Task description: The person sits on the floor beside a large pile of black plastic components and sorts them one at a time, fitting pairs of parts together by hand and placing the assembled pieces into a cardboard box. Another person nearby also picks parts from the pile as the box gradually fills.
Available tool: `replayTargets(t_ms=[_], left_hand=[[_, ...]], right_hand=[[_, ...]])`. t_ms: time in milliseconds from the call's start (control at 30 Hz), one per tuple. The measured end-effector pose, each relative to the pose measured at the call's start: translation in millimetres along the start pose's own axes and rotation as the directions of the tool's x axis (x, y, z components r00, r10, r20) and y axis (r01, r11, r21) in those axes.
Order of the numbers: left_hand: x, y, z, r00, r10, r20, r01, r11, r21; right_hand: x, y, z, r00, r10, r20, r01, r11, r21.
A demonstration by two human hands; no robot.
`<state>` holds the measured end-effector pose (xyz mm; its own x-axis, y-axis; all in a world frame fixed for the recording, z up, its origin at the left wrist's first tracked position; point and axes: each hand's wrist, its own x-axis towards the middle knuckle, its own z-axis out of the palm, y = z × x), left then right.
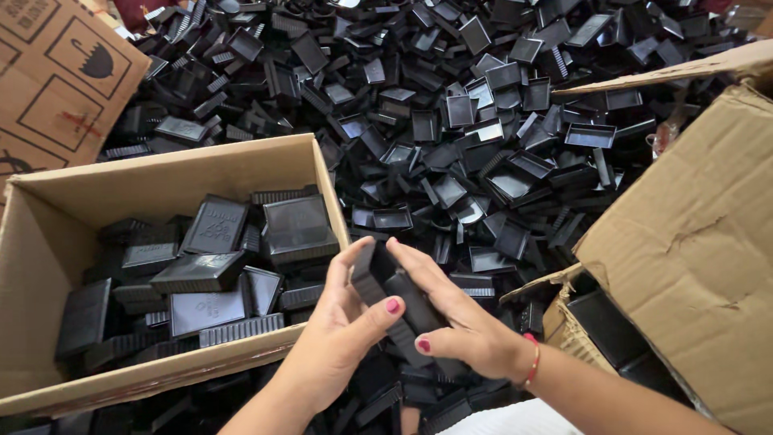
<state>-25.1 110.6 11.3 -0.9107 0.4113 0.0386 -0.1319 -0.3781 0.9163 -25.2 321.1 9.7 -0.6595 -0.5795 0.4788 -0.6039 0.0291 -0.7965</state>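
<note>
Both my hands meet low in the middle of the head view around black plastic caps [385,282], square with ribbed sides. My left hand [334,342] grips one from the left, thumb across its front. My right hand [463,322], with a red bracelet at the wrist, holds the piece on the right, thumb underneath. The two pieces touch or overlap between my fingers. Whether they are joined I cannot tell.
An open cardboard box [48,242] at the left holds several finished black caps. A big loose pile of black caps [483,145] covers the floor beyond my hands. Another cardboard box [692,242] stands at the right, with black parts inside. A flattened carton [48,80] lies top left.
</note>
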Motion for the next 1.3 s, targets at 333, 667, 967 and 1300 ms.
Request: replayTargets(t_ms=[333, 667, 967, 1300], left_hand=[[-7, 5, -2, 0.999, 0.009, -0.039, -0.003, 0.987, 0.158], [-7, 10, 11, 0.995, 0.084, -0.053, -0.078, 0.991, 0.109], [-9, 9, 22, 0.996, 0.065, -0.062, -0.054, 0.985, 0.162], [-10, 2, -2, 0.969, 0.178, -0.172, -0.169, 0.983, 0.065]], right_hand=[[0, -13, -5, 0.989, -0.121, -0.082, 0.107, 0.982, -0.158], [-5, -8, 16, 0.969, -0.148, -0.198, 0.124, 0.983, -0.132], [-10, -7, 15, 0.960, -0.145, -0.239, 0.132, 0.989, -0.069], [-11, 3, 31, 0.933, -0.340, -0.117, 0.299, 0.914, -0.275]])
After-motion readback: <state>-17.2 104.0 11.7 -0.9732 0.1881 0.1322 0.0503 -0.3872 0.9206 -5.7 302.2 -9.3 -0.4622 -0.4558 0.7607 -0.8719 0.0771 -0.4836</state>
